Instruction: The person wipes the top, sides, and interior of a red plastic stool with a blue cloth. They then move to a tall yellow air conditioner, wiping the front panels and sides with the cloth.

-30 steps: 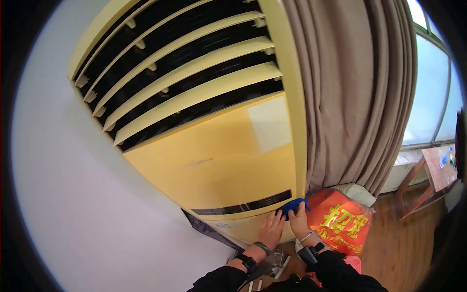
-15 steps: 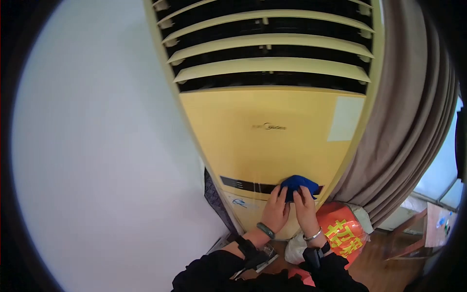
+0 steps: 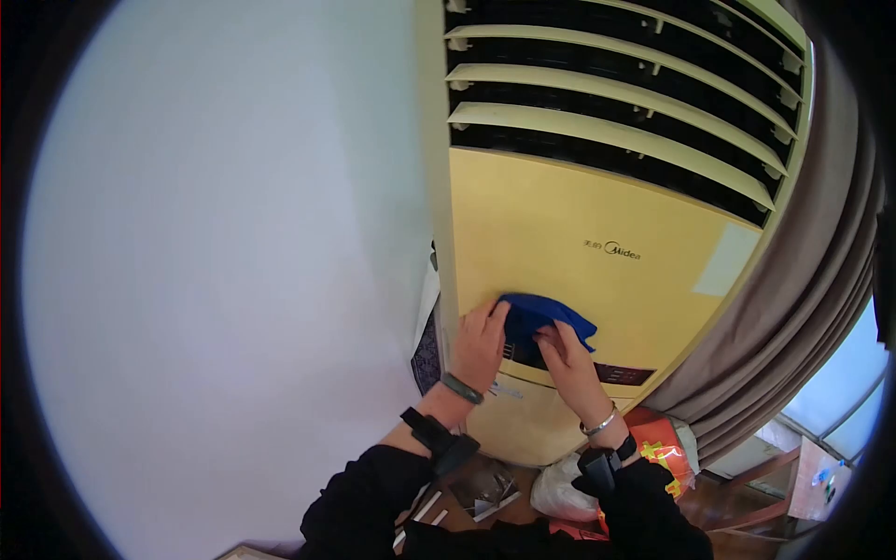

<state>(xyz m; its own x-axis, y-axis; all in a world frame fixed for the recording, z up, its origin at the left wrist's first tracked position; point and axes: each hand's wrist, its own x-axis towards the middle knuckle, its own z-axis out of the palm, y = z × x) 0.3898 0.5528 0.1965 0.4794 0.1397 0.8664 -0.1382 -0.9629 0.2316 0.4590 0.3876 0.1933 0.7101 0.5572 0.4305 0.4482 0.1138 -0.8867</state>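
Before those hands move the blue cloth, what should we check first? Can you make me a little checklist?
1. Both hands at the cloth: ok. The left hand and right hand both touch the blue cloth.
2. Cloth gripped tightly: cannot tell. Its folds hide how firmly it is held.
3. Fingers away from the slats: ok. Both hands are well below them.
4. Whole dark strip in sight: not ok. The cloth and hands cover part of it.
5. Curtain out of the way: ok. It hangs to the right, apart from both hands.
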